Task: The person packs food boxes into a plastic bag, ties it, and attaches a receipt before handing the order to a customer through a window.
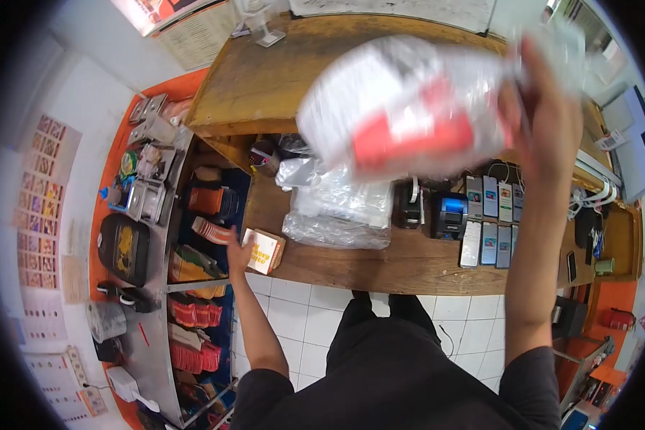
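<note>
My right hand (545, 122), blurred by motion, is raised over the desk and closed around the gathered top of a clear plastic bag (416, 107). Inside the bag show something red and something white with print, both smeared. Low at the left, my left hand (240, 251) reaches to the gap between desk and shelf, its fingers apart. It overlaps the left edge of a small white and orange printed box (265, 252) at the desk's corner. Close by its fingertips lies a striped red and white paper carton (213, 231) on the shelf.
A pile of clear plastic bags (340, 211) lies on the wooden desk (351, 269). Right of it stand a small blue-lit printer (450, 215) and several phones (489, 244) in rows. The left shelf holds stacked red cartons (195, 313). A raised wooden counter (265, 79) runs behind.
</note>
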`<act>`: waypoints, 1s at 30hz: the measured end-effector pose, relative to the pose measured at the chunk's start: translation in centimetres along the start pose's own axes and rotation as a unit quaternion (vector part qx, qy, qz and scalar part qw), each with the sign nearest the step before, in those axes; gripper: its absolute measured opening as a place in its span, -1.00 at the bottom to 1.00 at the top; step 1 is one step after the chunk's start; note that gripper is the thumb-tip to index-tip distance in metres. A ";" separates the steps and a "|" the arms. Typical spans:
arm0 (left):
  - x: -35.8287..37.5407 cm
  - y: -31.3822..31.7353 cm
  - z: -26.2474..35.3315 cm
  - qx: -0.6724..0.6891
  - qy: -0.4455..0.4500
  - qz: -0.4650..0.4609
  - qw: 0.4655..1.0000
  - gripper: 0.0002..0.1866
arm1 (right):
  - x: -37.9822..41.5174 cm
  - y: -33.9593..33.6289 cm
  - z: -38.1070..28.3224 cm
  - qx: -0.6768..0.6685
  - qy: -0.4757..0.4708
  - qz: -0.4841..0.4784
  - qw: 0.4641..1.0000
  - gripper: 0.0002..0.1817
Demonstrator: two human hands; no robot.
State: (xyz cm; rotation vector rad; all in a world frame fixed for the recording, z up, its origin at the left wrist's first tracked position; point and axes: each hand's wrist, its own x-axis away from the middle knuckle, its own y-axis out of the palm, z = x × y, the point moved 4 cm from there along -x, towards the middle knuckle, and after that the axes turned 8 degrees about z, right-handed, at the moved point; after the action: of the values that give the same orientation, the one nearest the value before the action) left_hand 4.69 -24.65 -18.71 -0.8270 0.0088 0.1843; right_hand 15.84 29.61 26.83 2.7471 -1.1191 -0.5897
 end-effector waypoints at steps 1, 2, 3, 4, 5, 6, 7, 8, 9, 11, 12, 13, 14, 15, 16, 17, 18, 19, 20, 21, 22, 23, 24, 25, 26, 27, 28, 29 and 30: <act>0.7 -0.1 1.4 -0.026 -0.036 -0.070 0.997 -0.38 | -3.0 1.2 -0.4 0.009 -0.020 -0.032 0.999 -0.76; 1.6 0.1 3.3 -0.051 -0.070 -0.142 0.986 -0.40 | -7.6 1.4 0.5 -0.029 -0.002 -0.069 0.997 -0.72; 2.4 0.6 3.6 0.028 -0.064 -0.156 0.985 -0.42 | -4.8 4.6 -3.1 -0.186 0.017 -0.315 0.930 -0.62; 3.3 1.3 3.7 0.028 -0.066 -0.159 0.985 -0.42 | -6.6 6.9 -2.1 -0.090 -0.009 -0.170 0.981 -0.67; 4.3 2.1 4.1 0.048 -0.057 -0.170 0.983 -0.41 | -9.5 8.5 -0.8 0.011 -0.034 -0.018 0.999 -0.71; 5.3 3.0 4.5 0.069 -0.048 -0.180 0.980 -0.41 | -11.8 9.6 0.7 0.024 -0.036 -0.034 0.998 -0.71; 6.4 3.8 5.0 0.017 -0.006 -0.144 0.989 -0.37 | -13.4 10.6 2.1 0.037 -0.038 -0.051 0.997 -0.71; 7.5 4.7 5.6 -0.035 0.035 -0.105 0.993 -0.33 | -14.2 11.4 3.1 0.037 -0.036 -0.053 0.997 -0.71; 8.7 5.6 5.9 -0.049 -0.011 -0.113 0.992 -0.29 | -14.5 12.3 4.2 0.085 -0.019 -0.048 0.995 -0.69; 10.9 6.5 8.3 -0.037 -0.054 -0.115 0.991 -0.27 | -14.3 12.9 6.4 0.134 0.007 -0.043 0.990 -0.68; 12.2 6.7 9.6 -0.073 -0.071 -0.108 0.989 -0.27 | -13.8 12.9 7.4 0.167 0.014 -0.037 0.985 -0.67; 13.4 7.2 10.3 -0.058 -0.079 -0.113 0.989 -0.26 | -13.6 12.8 8.5 0.199 0.019 -0.030 0.979 -0.67; 14.1 7.9 11.3 -0.041 -0.083 -0.116 0.989 -0.26 | -14.5 12.2 10.2 0.200 0.022 -0.029 0.979 -0.67; 14.8 7.2 14.1 -0.052 -0.146 -0.147 0.977 -0.25 | -16.4 11.2 12.7 0.198 0.022 -0.050 0.979 -0.66; 15.2 7.9 14.4 -0.053 -0.145 -0.150 0.977 -0.25 | -16.5 11.0 13.1 0.195 0.021 -0.070 0.978 -0.65; 15.7 8.2 14.4 -0.024 -0.129 -0.103 0.986 -0.26 | -16.7 10.0 13.4 0.197 0.024 -0.066 0.978 -0.65; 16.0 8.2 14.1 0.004 -0.113 -0.057 0.992 -0.27 | -14.2 9.3 11.7 0.228 -0.001 -0.093 0.969 -0.55; 16.0 8.5 13.4 0.027 -0.105 -0.036 0.994 -0.28 | -11.8 8.6 10.5 0.259 -0.025 -0.119 0.958 -0.44; 15.8 8.4 13.5 0.024 -0.102 -0.040 0.994 -0.28 | -10.4 6.6 10.6 0.276 -0.142 -0.142 0.940 -0.52; 15.5 7.9 13.9 -0.023 -0.071 -0.015 0.997 -0.28 | -8.4 4.5 10.8 0.289 -0.257 -0.163 0.908 -0.60; 15.0 7.3 14.6 -0.070 -0.040 0.011 0.997 -0.28 | -4.2 2.8 9.7 0.219 -0.129 -0.168 0.953 -0.50; 13.9 6.1 17.5 -0.042 0.009 0.063 0.997 -0.43 | -0.4 0.6 10.2 0.212 -0.022 -0.145 0.966 -0.62; 12.4 6.0 19.0 -0.042 0.012 0.060 0.997 -0.43 | 3.3 -2.5 12.4 0.178 0.077 -0.173 0.966 -0.61; 10.7 6.4 20.9 0.012 0.103 0.025 0.994 -0.56 | 6.9 -5.0 13.7 0.285 0.085 -0.222 0.928 -0.64; 9.0 7.2 23.0 0.067 0.193 -0.011 0.979 -0.68 | 10.8 -7.1 16.1 0.217 0.176 -0.257 0.925 -0.67; 7.2 8.9 25.2 0.103 0.217 -0.096 0.966 -0.75 | 14.6 -9.1 18.3 0.260 0.272 -0.270 0.886 -0.68; 5.4 11.0 27.4 0.136 0.240 -0.182 0.944 -0.78 | 18.1 -11.0 20.1 0.313 0.282 -0.293 0.858 -0.67; 3.6 13.9 28.2 0.128 0.297 -0.224 0.920 -0.79 | 20.9 -12.4 21.4 0.364 0.288 -0.314 0.828 -0.67; 2.1 17.1 28.1 0.120 0.353 -0.265 0.889 -0.80 | 22.7 -13.2 21.4 0.359 0.291 -0.304 0.833 -0.67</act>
State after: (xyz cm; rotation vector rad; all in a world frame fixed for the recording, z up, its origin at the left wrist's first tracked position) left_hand 2.14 7.55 -12.35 -0.5844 0.4783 -0.6333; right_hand 30.68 24.21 -3.14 3.4976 -0.3134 0.8029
